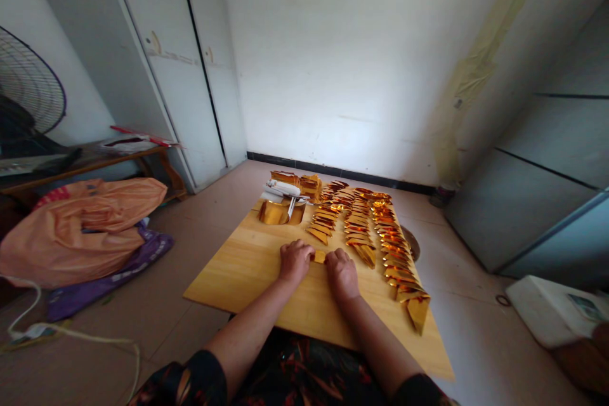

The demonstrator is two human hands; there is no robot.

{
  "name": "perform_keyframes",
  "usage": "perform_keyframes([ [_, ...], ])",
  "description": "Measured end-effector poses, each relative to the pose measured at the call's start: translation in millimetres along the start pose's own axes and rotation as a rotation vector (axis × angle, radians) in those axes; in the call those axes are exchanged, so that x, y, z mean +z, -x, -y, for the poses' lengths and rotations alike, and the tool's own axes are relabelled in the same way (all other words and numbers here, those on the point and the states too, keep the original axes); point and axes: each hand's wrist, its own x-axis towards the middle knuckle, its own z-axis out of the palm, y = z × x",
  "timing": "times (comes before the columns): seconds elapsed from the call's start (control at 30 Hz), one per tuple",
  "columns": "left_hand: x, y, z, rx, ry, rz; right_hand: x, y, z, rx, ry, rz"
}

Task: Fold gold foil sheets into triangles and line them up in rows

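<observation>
Between my two hands a small strip of gold foil paper (320, 257) lies low over the wooden board (238, 266). My left hand (295, 261) grips its left end with curled fingers. The right end is pinched by my right hand (341, 273). Beyond my hands stand rows of folded gold foil pieces, a short row (322, 223), a middle row (360, 231) and a long row (397, 254) along the board's right side. A curled gold sheet (275, 212) rests at the board's left rear.
White paper-like items (284, 188) and stacked gold paper (311, 185) sit at the back of the board. On the left are a fan (33, 82), a peach cloth bundle (90, 222) and a cable (95, 337). A white box (559, 307) stands on the right floor.
</observation>
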Motion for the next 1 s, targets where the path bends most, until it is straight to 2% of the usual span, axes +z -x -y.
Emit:
perform_keyframes([
  [0.13,-5.8,-3,9,0.117,-0.026,0.038,-2,-2,-1,0.007,-0.075,0.016],
  [0.23,-8.5,-6,16,0.251,-0.04,0.096,-7,-8,2,0.002,-0.069,0.073],
  [0.3,-9.1,-7,18,0.286,-0.037,0.139,-11,-14,4,-0.013,-0.032,0.119],
  [0.43,-9.5,-5,14,0.267,-0.014,0.185,-22,-27,2,-0.023,0.026,0.201],
  [0.63,-13.5,2,5,0.169,0.048,0.199,-32,-33,-2,0.009,0.032,0.234],
  [0.8,-16.5,0,13,0.092,0.027,0.141,-30,-27,5,0.11,-0.061,0.236],
  [1.0,-14.0,-1,22,0.089,0.054,0.173,-29,-22,16,0.178,-0.059,0.212],
])
